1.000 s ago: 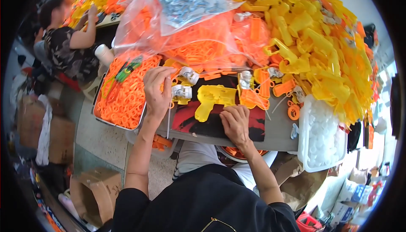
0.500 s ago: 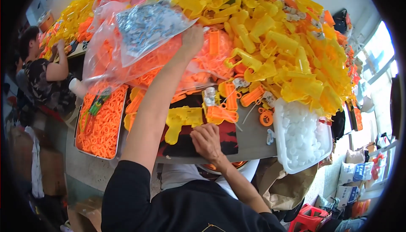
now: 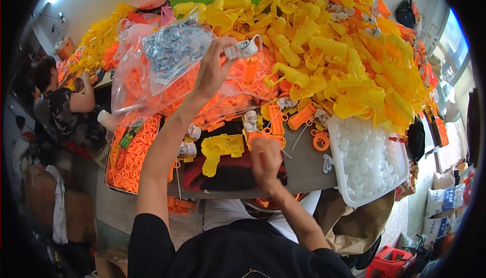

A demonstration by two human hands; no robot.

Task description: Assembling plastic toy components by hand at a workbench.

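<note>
My left hand (image 3: 211, 71) is raised over the bag of orange parts. Its closed fingers grip a small white-and-grey mechanism (image 3: 244, 49) with a pale loop at its end. Low over the table's front, my right hand (image 3: 267, 162) is curled and blurred just before an orange part (image 3: 266, 139); whether it holds anything is hidden. Left of that hand lies a yellow toy gun shell half (image 3: 220, 149) on a black-and-red mat (image 3: 238, 174). More white mechanisms (image 3: 250, 121) lie around it, some beside orange pieces.
A huge heap of yellow shells (image 3: 349, 70) covers the back right. A white tub (image 3: 402, 169) of white caps stands at the right edge, and a tray of orange rings (image 3: 134, 161) at the left. A clear bag of blue-grey pieces (image 3: 174, 47) rests behind. Another person (image 3: 66, 98) sits far left.
My left hand has lifted from the bag's edge and now shows a white mechanism in its fingers. My right hand has moved right, off the yellow shell. The view has shifted slightly.
</note>
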